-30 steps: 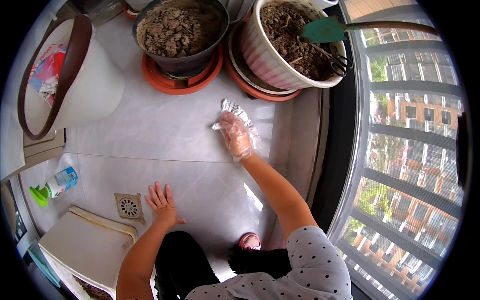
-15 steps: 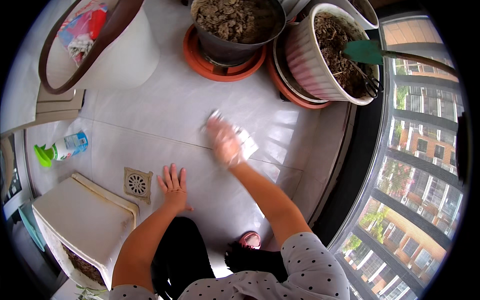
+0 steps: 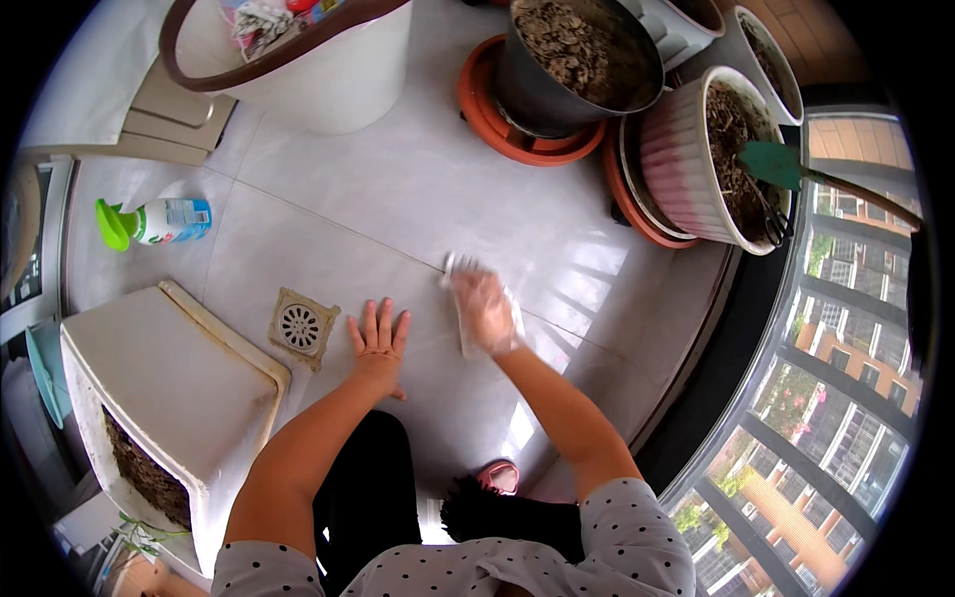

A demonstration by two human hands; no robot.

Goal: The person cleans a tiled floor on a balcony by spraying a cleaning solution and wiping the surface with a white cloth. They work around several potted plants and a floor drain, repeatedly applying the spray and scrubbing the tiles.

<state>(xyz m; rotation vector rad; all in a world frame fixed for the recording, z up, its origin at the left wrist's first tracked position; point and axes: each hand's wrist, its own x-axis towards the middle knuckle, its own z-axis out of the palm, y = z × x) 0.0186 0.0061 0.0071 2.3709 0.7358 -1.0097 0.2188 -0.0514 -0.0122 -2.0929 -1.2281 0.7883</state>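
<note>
My right hand [image 3: 484, 310], which seems to be in a clear plastic glove and is slightly blurred, presses a crumpled white cloth or wipe [image 3: 462, 267] against the grey tiled floor [image 3: 328, 179]. The white material shows past the fingertips and along both sides of the hand. To its left, my left hand [image 3: 379, 343] lies flat on the tiles, fingers spread and nothing in it. A square floor drain [image 3: 302, 326] with a round grate sits just left of that hand. Farther left, a spray bottle [image 3: 164, 221] with a green trigger head lies on its side.
A dark pot [image 3: 577, 60] of soil and a ribbed white-pink pot [image 3: 686, 164] stand on orange saucers, a green trowel [image 3: 771, 164] over the latter. A white bin [image 3: 328, 85] is far left, a white planter [image 3: 164, 363] near left. Windows [image 3: 836, 348] line the right.
My right hand and the cloth have slid nearer to me across the tiles. My left hand keeps its place beside the drain. The whole view has shifted and turned a little.
</note>
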